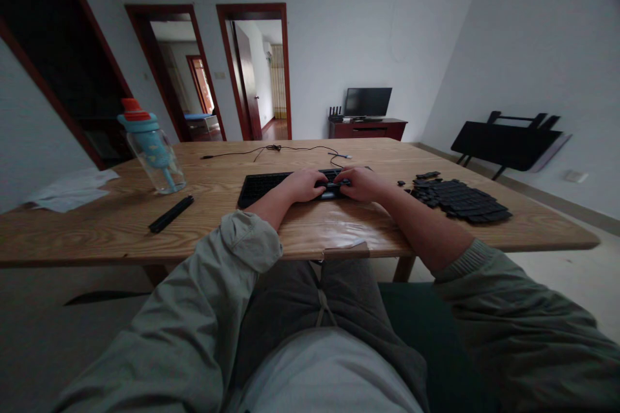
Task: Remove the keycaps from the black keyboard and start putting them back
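A black keyboard (259,187) lies on the wooden table in front of me, its right part mostly behind my hands. My left hand (306,185) rests over its middle, fingers bent and drawn together at the keys. Just to the right, my right hand (359,183) has its thumb and fingers closed at the same spot. A small dark piece shows between the fingertips, too small to make out. Right of the keyboard lies a pile of black keycaps (460,199), partly in rows, with a small loose keycap (401,183) apart from it.
A clear bottle (157,153) with a blue and red top stands at the left, beside white paper sheets (72,190). Nearer me lies a slim black bar (171,214). A thin black cable (275,148) runs across behind the keyboard. Brown tape (346,250) covers the front edge.
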`<action>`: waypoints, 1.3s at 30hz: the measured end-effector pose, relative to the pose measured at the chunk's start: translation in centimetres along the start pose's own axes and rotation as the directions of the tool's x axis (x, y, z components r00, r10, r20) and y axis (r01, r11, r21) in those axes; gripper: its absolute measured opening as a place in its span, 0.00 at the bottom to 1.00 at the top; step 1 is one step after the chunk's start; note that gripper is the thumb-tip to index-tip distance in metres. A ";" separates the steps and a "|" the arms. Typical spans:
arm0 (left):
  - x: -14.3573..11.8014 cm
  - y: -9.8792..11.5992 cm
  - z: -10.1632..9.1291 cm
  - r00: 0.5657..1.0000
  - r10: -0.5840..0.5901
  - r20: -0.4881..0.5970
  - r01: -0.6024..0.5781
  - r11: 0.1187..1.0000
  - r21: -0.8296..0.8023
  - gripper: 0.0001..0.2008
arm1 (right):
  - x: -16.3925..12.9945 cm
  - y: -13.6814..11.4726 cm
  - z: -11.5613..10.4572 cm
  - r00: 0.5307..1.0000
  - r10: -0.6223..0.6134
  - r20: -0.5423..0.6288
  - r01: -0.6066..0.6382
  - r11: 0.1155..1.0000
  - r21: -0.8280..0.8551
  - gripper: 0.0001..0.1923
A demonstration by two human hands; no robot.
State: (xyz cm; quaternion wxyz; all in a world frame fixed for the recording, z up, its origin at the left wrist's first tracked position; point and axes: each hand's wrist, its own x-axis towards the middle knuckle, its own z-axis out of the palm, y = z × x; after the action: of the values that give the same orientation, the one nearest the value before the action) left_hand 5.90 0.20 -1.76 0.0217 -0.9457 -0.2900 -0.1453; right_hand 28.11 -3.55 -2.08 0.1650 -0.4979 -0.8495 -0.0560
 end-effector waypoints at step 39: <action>0.2 0.0 -0.2 0.996 -0.087 -0.001 0.087 0.996 0.014 0.16 | -9.0 18.8 -11.0 0.762 0.620 0.188 -0.584 0.783 -0.214 0.15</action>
State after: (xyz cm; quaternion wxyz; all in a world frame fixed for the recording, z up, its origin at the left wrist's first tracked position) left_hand 6.01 0.31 -1.55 0.0220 -0.9320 -0.3317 -0.1444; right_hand 50.90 -4.46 3.96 0.0309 -0.7581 -0.6514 0.0023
